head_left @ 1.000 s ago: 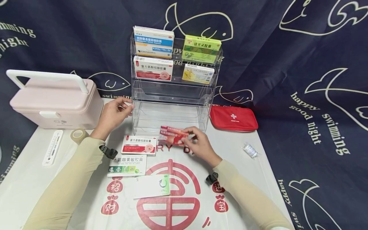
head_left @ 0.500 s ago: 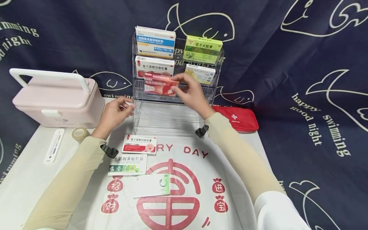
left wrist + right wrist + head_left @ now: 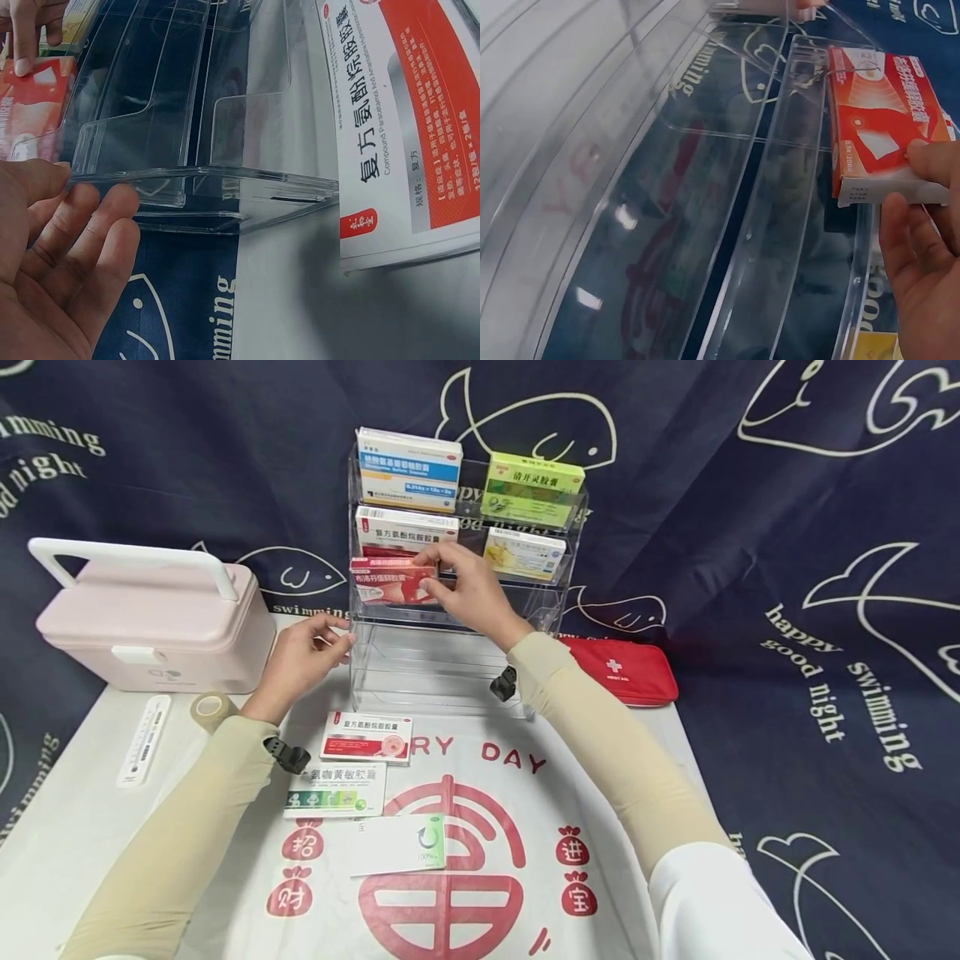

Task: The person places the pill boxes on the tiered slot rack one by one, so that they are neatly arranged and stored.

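Where the dark blue backdrop (image 3: 697,485) with white fish meets the table (image 3: 615,760), a clear tiered rack (image 3: 450,667) stands at the middle of the table's far edge. Near the far left corner sits a pale pink case (image 3: 142,610) with a white handle; a red first-aid pouch (image 3: 630,672) lies near the far right corner, just beside the rack.

At the rack's left edge is the left hand (image 3: 300,656), its fingers bent; I cannot tell whether they grip the clear side or only touch it. Reaching across the rack's front, the right hand (image 3: 472,589) pinches the right end of a red medicine box (image 3: 390,583), thumb on its face. That box is at the left end of the third tier from the top; whether its base rests there is unclear.

The top tier holds a white-and-blue box (image 3: 408,472) at left and a green box (image 3: 534,489) at right. Below them stand a red-and-white box (image 3: 397,529), partly covered by the right hand, and a smaller yellow-and-white box (image 3: 525,556). Three flat cartons (image 3: 367,737) step from the rack's front left corner toward the table's near edge. Toward the table's left edge lie a slim white scale (image 3: 145,741) and a tan tape roll (image 3: 225,703).
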The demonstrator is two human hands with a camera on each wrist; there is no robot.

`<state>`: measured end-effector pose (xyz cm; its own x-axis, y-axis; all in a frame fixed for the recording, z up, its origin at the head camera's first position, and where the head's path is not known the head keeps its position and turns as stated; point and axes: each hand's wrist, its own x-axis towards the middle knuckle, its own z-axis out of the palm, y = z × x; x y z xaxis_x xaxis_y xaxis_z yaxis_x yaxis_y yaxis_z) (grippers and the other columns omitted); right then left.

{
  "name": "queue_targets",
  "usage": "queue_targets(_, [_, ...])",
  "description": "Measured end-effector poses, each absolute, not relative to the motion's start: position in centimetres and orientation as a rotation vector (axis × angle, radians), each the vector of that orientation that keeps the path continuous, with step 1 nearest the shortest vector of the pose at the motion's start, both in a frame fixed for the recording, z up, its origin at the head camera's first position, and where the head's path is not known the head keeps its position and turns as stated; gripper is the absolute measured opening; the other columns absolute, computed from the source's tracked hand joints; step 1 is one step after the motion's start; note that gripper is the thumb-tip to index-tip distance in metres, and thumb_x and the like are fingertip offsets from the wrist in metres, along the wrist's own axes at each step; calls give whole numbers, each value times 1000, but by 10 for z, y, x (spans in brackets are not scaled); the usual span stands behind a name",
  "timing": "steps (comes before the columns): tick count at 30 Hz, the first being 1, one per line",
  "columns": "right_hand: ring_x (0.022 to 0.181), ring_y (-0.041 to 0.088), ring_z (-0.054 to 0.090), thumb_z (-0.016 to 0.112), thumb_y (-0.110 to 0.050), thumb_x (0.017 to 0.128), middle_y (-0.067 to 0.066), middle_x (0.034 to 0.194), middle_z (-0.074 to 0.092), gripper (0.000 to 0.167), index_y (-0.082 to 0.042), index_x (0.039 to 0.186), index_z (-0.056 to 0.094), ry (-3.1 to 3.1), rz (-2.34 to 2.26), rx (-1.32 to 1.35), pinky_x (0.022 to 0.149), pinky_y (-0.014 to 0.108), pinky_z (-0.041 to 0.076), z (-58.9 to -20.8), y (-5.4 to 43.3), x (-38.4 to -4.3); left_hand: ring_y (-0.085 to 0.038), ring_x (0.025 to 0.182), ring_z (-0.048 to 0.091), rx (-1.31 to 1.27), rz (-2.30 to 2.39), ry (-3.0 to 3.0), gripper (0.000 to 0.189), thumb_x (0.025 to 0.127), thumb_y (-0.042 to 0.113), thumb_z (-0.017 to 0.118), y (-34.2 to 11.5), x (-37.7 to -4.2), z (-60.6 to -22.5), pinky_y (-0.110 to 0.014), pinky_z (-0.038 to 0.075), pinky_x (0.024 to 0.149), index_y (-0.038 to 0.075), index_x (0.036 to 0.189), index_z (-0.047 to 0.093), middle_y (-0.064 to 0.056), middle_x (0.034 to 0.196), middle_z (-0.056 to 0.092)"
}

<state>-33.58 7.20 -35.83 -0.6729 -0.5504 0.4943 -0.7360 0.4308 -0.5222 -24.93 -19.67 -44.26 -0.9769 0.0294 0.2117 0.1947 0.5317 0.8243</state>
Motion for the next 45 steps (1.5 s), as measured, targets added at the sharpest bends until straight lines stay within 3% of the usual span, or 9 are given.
queue_targets(9, [100, 11, 56, 71, -8, 96, -4, 123, 63, 25, -14, 120, 66, -2535, 1082, 1123, 83, 36, 48, -366, 74, -334, -12, 69, 67, -182, -1424, -2609, 30, 99, 27, 69, -197, -249, -442, -20, 51, 60, 2, 117, 68, -13, 91, 72])
queue_targets(18, [98, 14, 58, 70, -13, 97, -3, 122, 64, 25, -15, 122, 66, -2564, 1026, 1102, 72, 31, 45, -376, 78, -332, -11, 67, 67, -206, -1428, -2593, 28, 98, 23, 70, -196, -250, -443, -20, 50, 59, 2, 116, 68, -12, 88, 71])
queue_targets(24, [106, 11, 59, 71, -13, 97, -3, 123, 63, 26, -16, 123, 66, -2567, 964, 1088, 81, 33, 49, -377, 80, -330, -11, 67, 67, -214, -1436, -2593, 30, 99, 27, 70, -196, -250, -444, -20, 51, 59, 2, 116, 68, -12, 88, 71])
queue_targets(31, [118, 15, 54, 73, -13, 95, -1, 125, 59, 28, -17, 123, 70, -2515, 805, 1074, 98, 29, 44, -379, 80, -327, -28, 72, 71, -211, -1437, -2589, 29, 99, 26, 69, -196, -249, -444, -20, 51, 59, 2, 116, 67, -14, 89, 72])
queue_targets(36, [121, 18, 50, 75, -14, 94, 3, 128, 56, 32, -15, 126, 71, -2412, 852, 1038, 100, 30, 42, -380, 83, -322, -33, 74, 71, -208, -1442, -2585, 29, 99, 25, 69, -195, -249, -445, -19, 51, 59, 2, 116, 67, -14, 89, 72])
queue_targets(39, [115, 19, 55, 75, -10, 94, 6, 126, 59, 30, -10, 124, 71, -2321, 1016, 968, 89, 30, 47, -387, 89, -309, -33, 74, 71, -204, -1435, -2596, 29, 100, 25, 69, -195, -249, -445, -19, 51, 59, 2, 116, 67, -14, 89, 72])
queue_targets(43, [96, 19, 59, 76, -6, 91, 8, 118, 63, 27, -7, 118, 70, -2330, 1253, 883, 66, 30, 48, -412, 104, -275, -26, 72, 71, -201, -1416, -2605, 29, 99, 25, 69, -194, -248, -444, -19, 51, 59, 2, 116, 67, -13, 90, 73])
queue_targets(45, [94, 17, 59, 76, -8, 91, 7, 115, 64, 28, -8, 119, 69, -2443, 1335, 889, 64, 30, 50, -430, 112, -252, -22, 70, 70, -195, -1414, -2602, 28, 99, 26, 69, -195, -248, -443, -19, 51, 59, 2, 115, 67, -13, 89, 73])
